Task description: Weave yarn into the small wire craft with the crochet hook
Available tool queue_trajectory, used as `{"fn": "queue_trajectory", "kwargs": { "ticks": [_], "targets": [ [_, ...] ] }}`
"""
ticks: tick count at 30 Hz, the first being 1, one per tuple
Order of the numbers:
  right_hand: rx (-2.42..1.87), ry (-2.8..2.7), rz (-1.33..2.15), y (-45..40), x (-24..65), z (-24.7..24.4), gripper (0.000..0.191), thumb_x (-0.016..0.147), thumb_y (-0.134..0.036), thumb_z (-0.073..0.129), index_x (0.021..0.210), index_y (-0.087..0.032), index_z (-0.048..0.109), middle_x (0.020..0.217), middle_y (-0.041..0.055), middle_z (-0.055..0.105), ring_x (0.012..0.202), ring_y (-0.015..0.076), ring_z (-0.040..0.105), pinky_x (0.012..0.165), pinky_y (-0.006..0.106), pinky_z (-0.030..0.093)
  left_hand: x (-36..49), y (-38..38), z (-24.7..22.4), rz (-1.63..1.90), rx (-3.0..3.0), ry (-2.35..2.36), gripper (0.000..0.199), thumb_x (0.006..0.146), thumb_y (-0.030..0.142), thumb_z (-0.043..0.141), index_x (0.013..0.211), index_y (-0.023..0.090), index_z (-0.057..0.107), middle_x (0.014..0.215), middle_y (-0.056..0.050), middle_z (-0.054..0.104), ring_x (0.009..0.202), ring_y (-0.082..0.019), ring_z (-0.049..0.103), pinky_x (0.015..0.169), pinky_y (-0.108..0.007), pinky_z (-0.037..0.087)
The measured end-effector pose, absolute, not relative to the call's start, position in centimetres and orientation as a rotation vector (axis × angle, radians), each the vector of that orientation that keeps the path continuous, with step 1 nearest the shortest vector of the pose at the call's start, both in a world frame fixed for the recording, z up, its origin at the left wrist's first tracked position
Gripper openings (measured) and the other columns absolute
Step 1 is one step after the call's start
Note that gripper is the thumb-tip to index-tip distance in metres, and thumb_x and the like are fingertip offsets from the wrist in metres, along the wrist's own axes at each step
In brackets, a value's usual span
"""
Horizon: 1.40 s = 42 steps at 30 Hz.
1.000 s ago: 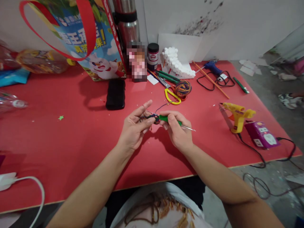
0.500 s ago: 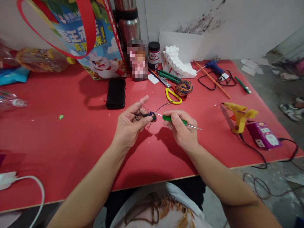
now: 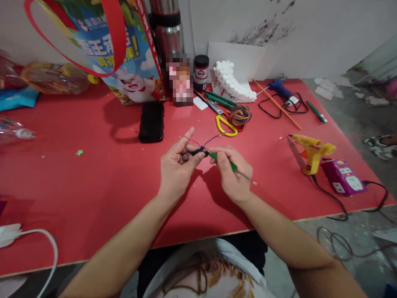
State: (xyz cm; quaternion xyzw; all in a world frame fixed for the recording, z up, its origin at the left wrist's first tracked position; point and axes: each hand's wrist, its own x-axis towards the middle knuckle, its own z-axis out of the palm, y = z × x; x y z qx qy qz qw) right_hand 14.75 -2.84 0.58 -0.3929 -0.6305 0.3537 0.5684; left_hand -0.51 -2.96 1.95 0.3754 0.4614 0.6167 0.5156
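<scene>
Between the thumb and fingers of my left hand [image 3: 177, 167] is a small dark crochet piece [image 3: 200, 152], with yarn looped around the raised index finger. My right hand [image 3: 234, 171] grips the green handle of a crochet hook [image 3: 214, 155]. One end of the hook meets the crochet piece; its other metal end sticks out toward the lower right. A thin dark strand runs from the piece up to a multicoloured yarn ball [image 3: 240, 114] lying by yellow-handled scissors [image 3: 226, 125]. My fingers hide much of the piece.
A black phone [image 3: 151, 123] lies left of the yarn. On the right of the red table [image 3: 102, 194] are a yellow glue gun [image 3: 312, 151] and a purple box [image 3: 343, 177]. Behind stand a printed bag [image 3: 133, 54], a dark jar [image 3: 201, 72] and a white model [image 3: 231, 78].
My left hand has shifted slightly right with the crochet piece. My right hand has moved slightly left and tilted the hook more steeply, its tip now at the piece.
</scene>
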Motion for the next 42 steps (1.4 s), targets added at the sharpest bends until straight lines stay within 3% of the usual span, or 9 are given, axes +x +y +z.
{"fn": "queue_trajectory", "kwargs": {
  "ticks": [5,13,18,22,28,35,42],
  "targets": [
    [-0.806,-1.593,0.654,-3.2,14.6,0.5,0.025,0.109,-0.028,0.053,0.123,-0.028,0.075,0.105,0.0058,0.079,0.093,0.0197,0.071,0.087,0.040,0.058,0.2,-3.1,2.4,1.469,0.672,0.898,0.065,0.064,0.009,0.095,0.124,0.028,0.082,0.076,0.005,0.064,0.053,-0.002,0.043,0.047,-0.014,0.035],
    [-0.768,-1.363,1.126,-1.8,15.7,0.0,0.027,0.107,-0.041,0.059,0.113,-0.028,0.083,0.085,0.0038,0.073,0.069,0.0153,0.062,0.062,0.032,0.050,-1.6,-2.6,3.2,1.309,0.622,0.817,0.064,0.059,0.010,0.098,0.120,0.025,0.084,0.073,0.003,0.067,0.044,0.000,0.040,0.039,-0.015,0.025],
    [-0.772,-1.345,1.136,-1.8,15.9,0.2,0.026,0.107,-0.038,0.061,0.111,-0.028,0.084,0.088,0.0041,0.074,0.067,0.0139,0.061,0.060,0.031,0.047,-2.1,-2.5,3.2,1.322,0.630,0.824,0.067,0.058,0.007,0.098,0.121,0.023,0.084,0.077,0.003,0.067,0.047,0.000,0.043,0.042,-0.015,0.031],
    [-0.768,-1.352,1.108,-1.7,16.0,0.3,0.025,0.107,-0.036,0.061,0.111,-0.029,0.085,0.079,0.0028,0.071,0.067,0.0148,0.060,0.061,0.031,0.046,-2.3,-2.3,3.1,1.347,0.692,0.840,0.065,0.061,0.009,0.097,0.123,0.024,0.083,0.075,0.003,0.066,0.048,-0.001,0.044,0.043,-0.016,0.033],
    [-0.780,-1.385,1.053,-1.6,16.4,1.0,0.024,0.106,-0.034,0.063,0.107,-0.029,0.086,0.081,0.0039,0.073,0.073,0.0183,0.068,0.068,0.035,0.054,-2.7,-2.3,2.8,1.335,0.794,0.910,0.067,0.062,0.010,0.096,0.126,0.026,0.082,0.079,0.001,0.065,0.061,-0.007,0.054,0.051,-0.018,0.041],
    [-0.761,-1.452,0.998,-1.2,17.1,1.6,0.024,0.103,-0.037,0.066,0.099,-0.027,0.087,0.075,0.0038,0.073,0.069,0.0193,0.065,0.069,0.038,0.054,-3.3,-2.1,2.7,1.279,0.896,0.899,0.058,0.067,0.016,0.094,0.123,0.025,0.084,0.079,0.000,0.063,0.064,-0.009,0.052,0.058,-0.021,0.049],
    [-0.707,-1.488,1.052,-0.9,17.9,1.9,0.021,0.102,-0.031,0.067,0.101,-0.028,0.088,0.069,0.0023,0.068,0.066,0.0184,0.062,0.066,0.036,0.049,-3.6,-2.1,2.6,1.215,0.972,0.877,0.055,0.069,0.017,0.090,0.122,0.025,0.084,0.080,-0.002,0.064,0.070,-0.011,0.052,0.061,-0.021,0.048]
  ]
}}
